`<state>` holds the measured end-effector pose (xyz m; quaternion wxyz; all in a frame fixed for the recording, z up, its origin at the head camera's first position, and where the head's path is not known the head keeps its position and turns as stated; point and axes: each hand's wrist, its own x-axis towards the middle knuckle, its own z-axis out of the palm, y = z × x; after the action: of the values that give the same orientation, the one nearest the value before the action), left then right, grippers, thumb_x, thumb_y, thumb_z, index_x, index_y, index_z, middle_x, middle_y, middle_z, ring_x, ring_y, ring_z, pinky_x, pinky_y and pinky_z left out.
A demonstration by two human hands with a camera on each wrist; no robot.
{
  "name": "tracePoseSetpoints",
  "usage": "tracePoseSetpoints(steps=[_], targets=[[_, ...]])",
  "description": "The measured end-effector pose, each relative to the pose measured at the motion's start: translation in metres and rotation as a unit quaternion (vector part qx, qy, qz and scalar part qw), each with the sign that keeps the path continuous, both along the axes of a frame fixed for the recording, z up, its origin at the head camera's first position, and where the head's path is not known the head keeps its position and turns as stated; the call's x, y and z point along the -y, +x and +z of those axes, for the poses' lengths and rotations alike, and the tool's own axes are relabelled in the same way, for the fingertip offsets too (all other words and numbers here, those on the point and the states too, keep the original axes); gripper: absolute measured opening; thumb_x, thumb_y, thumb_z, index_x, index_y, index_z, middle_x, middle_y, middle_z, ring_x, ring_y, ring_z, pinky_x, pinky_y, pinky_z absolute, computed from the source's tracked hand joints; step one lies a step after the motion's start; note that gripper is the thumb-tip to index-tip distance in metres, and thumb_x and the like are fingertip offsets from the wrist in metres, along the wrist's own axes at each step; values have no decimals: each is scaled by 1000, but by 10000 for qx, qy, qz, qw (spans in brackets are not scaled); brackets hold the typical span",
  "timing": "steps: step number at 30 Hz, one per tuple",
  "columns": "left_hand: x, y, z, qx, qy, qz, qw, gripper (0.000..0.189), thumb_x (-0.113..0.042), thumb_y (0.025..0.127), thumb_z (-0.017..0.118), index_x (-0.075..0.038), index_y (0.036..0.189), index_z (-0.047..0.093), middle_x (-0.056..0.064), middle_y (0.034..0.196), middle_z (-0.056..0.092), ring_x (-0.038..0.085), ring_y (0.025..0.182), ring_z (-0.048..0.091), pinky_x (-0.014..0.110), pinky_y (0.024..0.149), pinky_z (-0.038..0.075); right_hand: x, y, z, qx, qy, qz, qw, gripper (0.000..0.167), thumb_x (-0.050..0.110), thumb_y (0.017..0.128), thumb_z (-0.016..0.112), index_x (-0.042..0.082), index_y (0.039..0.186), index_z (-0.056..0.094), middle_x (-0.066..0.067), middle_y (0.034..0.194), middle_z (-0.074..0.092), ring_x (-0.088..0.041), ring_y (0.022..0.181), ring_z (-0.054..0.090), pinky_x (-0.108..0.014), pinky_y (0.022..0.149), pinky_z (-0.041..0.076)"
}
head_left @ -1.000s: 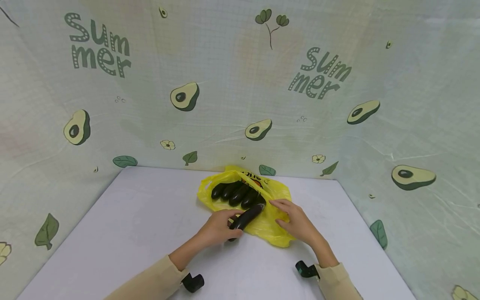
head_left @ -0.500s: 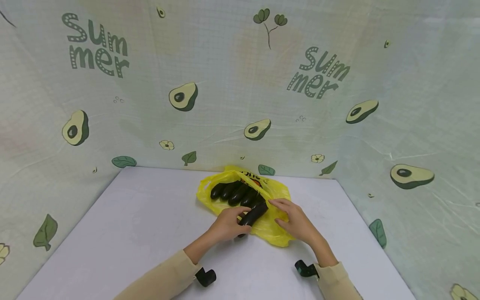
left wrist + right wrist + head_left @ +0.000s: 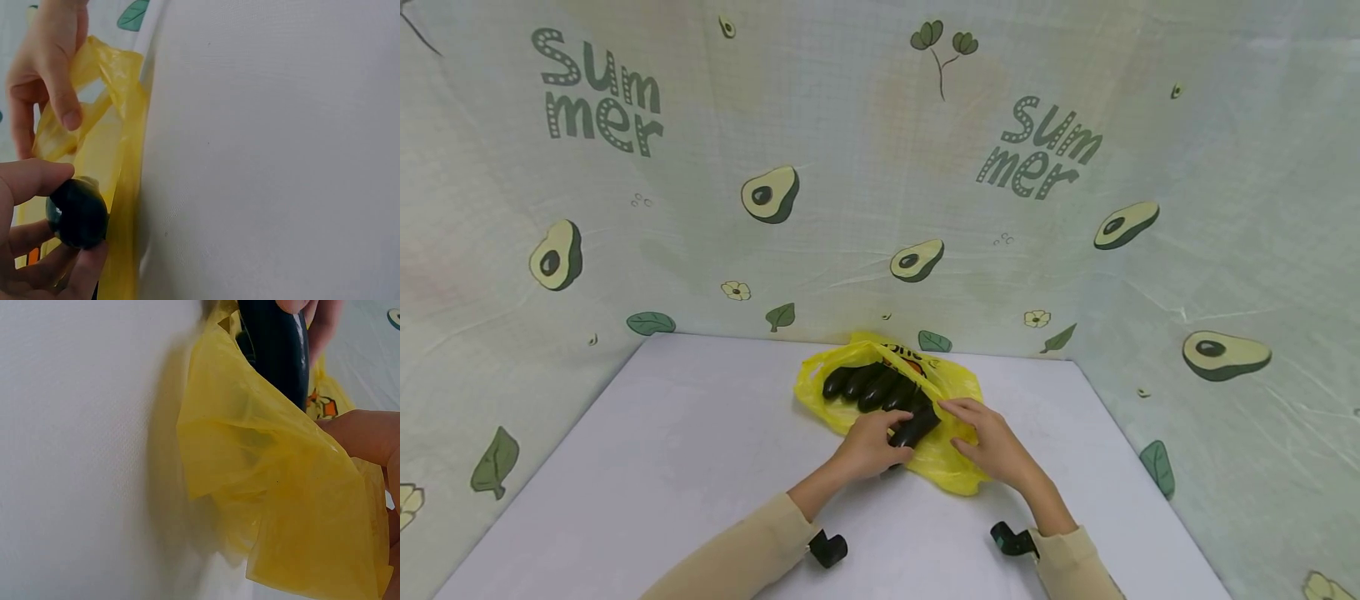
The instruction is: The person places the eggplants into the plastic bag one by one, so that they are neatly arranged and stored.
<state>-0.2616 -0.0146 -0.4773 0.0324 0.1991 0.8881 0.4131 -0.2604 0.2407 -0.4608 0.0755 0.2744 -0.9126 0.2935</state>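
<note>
My left hand grips a dark, glossy eggplant by its near end. Its far end points into the mouth of a yellow plastic bag. Several more eggplants lie side by side in the bag. On the bag's right side my right hand holds the edge of the mouth, thumb and fingers spread apart. In the left wrist view, thumb and fingers surround the rounded end of the eggplant. The right wrist view shows the eggplant passing behind the raised bag wall.
The bag lies toward the back of a white table. Behind and beside it hangs a pale cloth printed with avocados and leaves. A small black wrist camera sits at the left cuff, another camera at the right.
My left hand has moved right and slightly forward, carrying the eggplant farther over the bag's mouth. The right hand stays in place at the bag's edge.
</note>
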Motion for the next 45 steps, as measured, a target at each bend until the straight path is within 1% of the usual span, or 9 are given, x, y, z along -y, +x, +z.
tracePoseSetpoints(steps=[7, 11, 18, 24, 27, 32, 34, 37, 45], targets=[[-8, -3, -2, -90, -42, 50, 9999, 56, -24, 88, 86, -12, 140, 69, 3, 111, 71, 13, 86, 61, 33, 75, 54, 0, -1, -2, -19, -14, 9, 10000, 68, -3, 88, 83, 11, 151, 60, -8, 146, 62, -34, 132, 62, -48, 104, 55], [-12, -4, -4, -152, -70, 35, 9999, 54, -23, 88, 86, -12, 139, 70, 2, 110, 71, 14, 88, 61, 34, 76, 54, -1, -1, -3, -49, 9, -5, 10000, 69, -3, 88, 83, 10, 151, 60, -8, 146, 62, -34, 133, 62, -49, 104, 54], [-16, -6, -11, -214, -234, 62, 9995, 52, -25, 88, 88, -14, 136, 72, 2, 110, 72, 17, 98, 63, 38, 85, 55, 0, -1, -3, -84, 32, 14, 10000, 69, -4, 87, 84, 9, 151, 60, -9, 146, 62, -35, 133, 62, -50, 104, 54], [-16, -4, -13, -202, -302, 70, 9993, 53, -26, 88, 88, -13, 136, 71, 4, 107, 66, 16, 95, 58, 36, 81, 51, 0, -1, -1, -134, 66, 46, 9999, 68, -3, 88, 84, 9, 151, 61, -9, 146, 63, -35, 133, 62, -49, 104, 54], [-14, -3, -11, -112, -344, 40, 9993, 55, -27, 87, 88, -13, 138, 70, 4, 107, 64, 15, 94, 57, 35, 81, 51, 0, -1, -1, -149, 68, 55, 9999, 68, -4, 88, 83, 9, 151, 60, -9, 146, 63, -35, 133, 62, -49, 103, 55], [-12, -3, -6, 230, -345, -27, 9991, 61, -20, 85, 86, -13, 142, 67, 4, 107, 60, 16, 93, 55, 37, 80, 51, 0, -1, -1, -137, 47, 47, 9999, 69, -5, 88, 83, 9, 151, 60, -9, 146, 63, -36, 132, 62, -50, 103, 55], [-11, -3, -6, 296, -324, -30, 9990, 62, -17, 84, 85, -13, 143, 66, 4, 107, 60, 16, 93, 54, 37, 80, 51, 0, -1, -1, -113, 34, 42, 9999, 69, -4, 88, 83, 10, 151, 60, -9, 146, 63, -35, 132, 62, -49, 103, 55], [-13, -2, -6, 281, -278, 26, 9992, 60, -18, 85, 85, -14, 142, 67, 4, 107, 60, 16, 93, 54, 36, 80, 51, 0, -1, -2, -92, 39, 28, 9999, 69, -4, 88, 83, 10, 151, 60, -9, 146, 63, -34, 132, 62, -49, 103, 55], [-23, 0, -7, 45, 44, 171, 9998, 55, -16, 87, 85, -8, 138, 69, 7, 106, 63, 19, 93, 57, 38, 79, 51, 0, -1, -2, -50, 23, 15, 10000, 69, -4, 88, 83, 10, 151, 60, -8, 147, 62, -35, 134, 61, -49, 103, 55]])
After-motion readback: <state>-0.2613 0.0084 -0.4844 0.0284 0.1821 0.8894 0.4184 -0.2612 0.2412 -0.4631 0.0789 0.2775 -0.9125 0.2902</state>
